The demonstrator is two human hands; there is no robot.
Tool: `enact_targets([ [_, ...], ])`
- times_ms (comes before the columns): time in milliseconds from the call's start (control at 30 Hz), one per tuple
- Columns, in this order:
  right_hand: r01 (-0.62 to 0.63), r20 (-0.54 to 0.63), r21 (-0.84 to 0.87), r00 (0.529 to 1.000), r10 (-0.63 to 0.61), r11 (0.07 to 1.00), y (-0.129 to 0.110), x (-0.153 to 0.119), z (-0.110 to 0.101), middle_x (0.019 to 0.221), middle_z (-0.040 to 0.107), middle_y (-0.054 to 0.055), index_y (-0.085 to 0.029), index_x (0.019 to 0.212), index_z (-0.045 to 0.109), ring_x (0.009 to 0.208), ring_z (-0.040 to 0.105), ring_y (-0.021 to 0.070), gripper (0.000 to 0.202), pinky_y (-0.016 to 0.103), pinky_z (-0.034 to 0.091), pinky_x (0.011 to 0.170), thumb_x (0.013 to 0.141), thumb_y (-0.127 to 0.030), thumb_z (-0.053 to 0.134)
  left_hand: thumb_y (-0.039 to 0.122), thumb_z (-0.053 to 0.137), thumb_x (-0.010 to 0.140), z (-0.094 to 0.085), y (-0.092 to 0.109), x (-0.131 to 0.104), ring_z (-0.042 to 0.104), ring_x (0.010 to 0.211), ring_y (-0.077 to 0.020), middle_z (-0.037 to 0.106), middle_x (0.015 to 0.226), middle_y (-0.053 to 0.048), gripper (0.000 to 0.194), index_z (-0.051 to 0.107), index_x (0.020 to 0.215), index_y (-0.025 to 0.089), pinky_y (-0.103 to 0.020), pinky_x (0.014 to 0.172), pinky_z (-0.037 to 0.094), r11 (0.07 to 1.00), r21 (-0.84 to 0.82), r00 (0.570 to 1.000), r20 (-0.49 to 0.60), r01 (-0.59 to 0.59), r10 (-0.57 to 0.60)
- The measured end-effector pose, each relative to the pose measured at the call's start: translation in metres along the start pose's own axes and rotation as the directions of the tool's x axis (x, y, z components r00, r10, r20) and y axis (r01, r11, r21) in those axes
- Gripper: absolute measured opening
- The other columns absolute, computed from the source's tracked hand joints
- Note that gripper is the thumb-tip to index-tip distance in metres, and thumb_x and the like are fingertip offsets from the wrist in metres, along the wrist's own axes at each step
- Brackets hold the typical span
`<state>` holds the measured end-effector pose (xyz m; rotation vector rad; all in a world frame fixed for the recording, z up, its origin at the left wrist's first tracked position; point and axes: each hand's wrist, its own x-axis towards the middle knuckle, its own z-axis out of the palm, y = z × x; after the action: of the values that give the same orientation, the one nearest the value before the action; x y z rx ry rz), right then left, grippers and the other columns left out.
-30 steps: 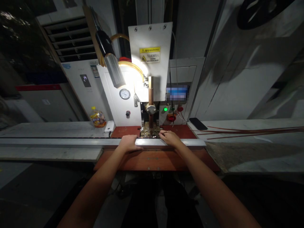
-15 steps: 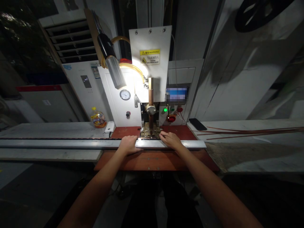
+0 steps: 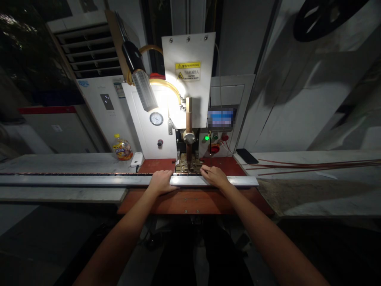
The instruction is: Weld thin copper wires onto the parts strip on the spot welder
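A long silvery metal bar lies crosswise on the reddish-brown worktop. My left hand is wrapped over this bar, left of the machine's centre, with the thumb along its near side. My right hand rests across the bar's right part. Its thumb and fingertips are pinched together beside a small brass-coloured fixture; whatever they hold is too small to make out. Above the fixture stands a vertical copper-coloured rod, its tip close to the fixture. A thin dark strip runs along the bar's far side to the left.
A lit work lamp hangs before the white machine head. A gauge, a screen and knobs face me. On the left stand a bottle and a white box; on the right lie a phone and thin brown strips.
My right fingertips have shifted very slightly to the right. My left hand, the bar and the copper-coloured rod look the same.
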<state>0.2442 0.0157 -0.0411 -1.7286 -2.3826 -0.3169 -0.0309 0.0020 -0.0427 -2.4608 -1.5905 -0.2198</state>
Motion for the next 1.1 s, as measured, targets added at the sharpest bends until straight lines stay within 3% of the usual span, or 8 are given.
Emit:
enact_targets([
  [767, -0.036, 0.006, 0.045, 0.999, 0.036, 0.998, 0.010, -0.004, 0.000, 0.082, 0.073, 0.007, -0.023, 0.105, 0.063, 0.077, 0.066, 0.0200, 0.038, 0.026, 0.031, 0.061, 0.097, -0.041, 0.030, 0.072, 0.060, 0.066, -0.001, 0.012, 0.003, 0.062, 0.096, -0.0305, 0.068, 0.102, -0.012, 0.062, 0.060, 0.100, 0.020, -0.040, 0.084, 0.044, 1.000, -0.019, 1.000, 0.009, 0.025, -0.025],
  [1100, -0.008, -0.011, 0.016, 1.000, 0.008, 1.000, 0.016, -0.006, 0.002, 0.082, 0.072, 0.009, -0.021, 0.104, 0.062, 0.076, 0.066, 0.0208, 0.038, 0.026, 0.029, 0.060, 0.097, -0.040, 0.029, 0.073, 0.057, 0.067, 0.006, 0.015, 0.005, 0.063, 0.093, -0.0302, 0.068, 0.098, -0.011, 0.060, 0.059, 0.096, 0.020, -0.039, 0.081, 0.044, 1.000, -0.004, 0.999, -0.046, 0.000, -0.001],
])
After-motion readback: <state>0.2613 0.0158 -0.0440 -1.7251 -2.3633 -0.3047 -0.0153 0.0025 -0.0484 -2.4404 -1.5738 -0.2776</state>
